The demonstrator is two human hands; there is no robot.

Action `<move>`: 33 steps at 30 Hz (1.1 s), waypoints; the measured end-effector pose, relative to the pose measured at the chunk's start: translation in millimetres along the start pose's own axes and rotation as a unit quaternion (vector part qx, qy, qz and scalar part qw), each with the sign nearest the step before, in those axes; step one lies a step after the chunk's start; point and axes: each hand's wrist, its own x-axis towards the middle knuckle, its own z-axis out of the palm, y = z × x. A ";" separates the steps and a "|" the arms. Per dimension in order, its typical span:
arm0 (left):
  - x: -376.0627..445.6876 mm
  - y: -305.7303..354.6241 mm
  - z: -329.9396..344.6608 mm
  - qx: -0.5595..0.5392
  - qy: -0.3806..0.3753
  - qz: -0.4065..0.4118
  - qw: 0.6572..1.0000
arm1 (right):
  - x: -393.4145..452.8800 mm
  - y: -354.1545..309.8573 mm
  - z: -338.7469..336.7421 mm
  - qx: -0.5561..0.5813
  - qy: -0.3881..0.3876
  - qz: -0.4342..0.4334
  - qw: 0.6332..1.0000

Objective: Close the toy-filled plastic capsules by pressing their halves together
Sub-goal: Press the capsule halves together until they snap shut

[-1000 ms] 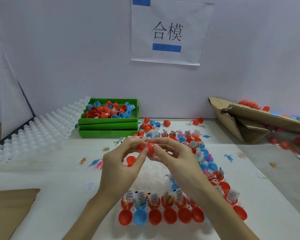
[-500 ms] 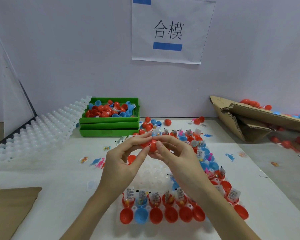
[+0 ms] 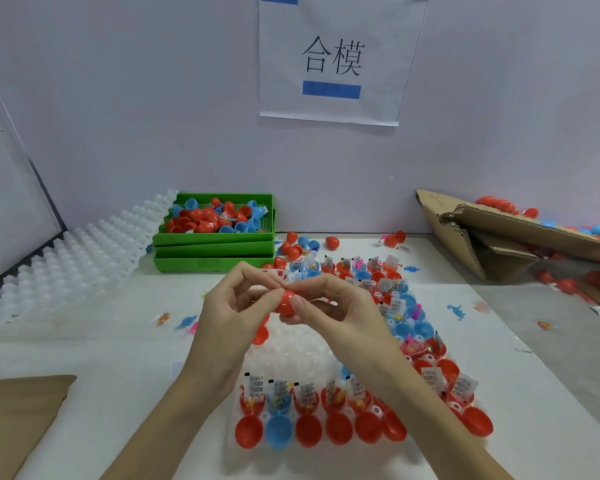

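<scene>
Head view: you hold a red capsule (image 3: 287, 302) above the middle of the white table (image 3: 84, 348), between both hands. Your left hand (image 3: 229, 310) comes in from 7 o'clock, its thumb and forefinger curled and pinching the capsule's left side. Your right hand (image 3: 340, 306) comes in from 5 o'clock, its thumb laid across the capsule's front and its fingers curled over the top, so both hands grip the same capsule. Whether its halves are fully seated you cannot tell, since your fingers cover the seam.

Beneath your hands lies a clear dimpled tray (image 3: 291, 355). At 6 o'clock its nearest row holds open capsules (image 3: 307, 427), mostly red with one blue, each with a toy and a small folded white slip (image 3: 257, 384) standing in it; the print on the slips is too small to read. More filled capsules run along the tray's right side toward 3 o'clock and across its far edge at 12 o'clock.

At 11 o'clock stacked green bins (image 3: 215, 251) hold loose red and blue capsule halves. At 9 o'clock a stack of empty clear trays (image 3: 66, 265) leans up off the table. At 2 o'clock sits a torn cardboard box (image 3: 499, 237) with capsules behind it.

On the wall at 12 o'clock hangs a white sign (image 3: 336, 60) printed with the characters 合模 over a blue bar.
</scene>
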 end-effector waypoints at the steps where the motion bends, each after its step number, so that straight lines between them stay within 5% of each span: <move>1: 0.4 -0.1 -1.0 -0.003 -0.001 -0.002 1.000 | -0.6 1.2 2.0 0.004 0.004 -0.002 1.000; 10: -1.0 5.8 -0.6 0.027 -0.038 0.035 0.998 | 0.7 -0.5 -1.5 0.015 0.073 -0.020 0.997; 33: -3.1 -5.0 4.7 0.015 0.034 0.085 0.996 | 1.3 -7.9 -6.9 -0.086 0.045 -0.103 0.990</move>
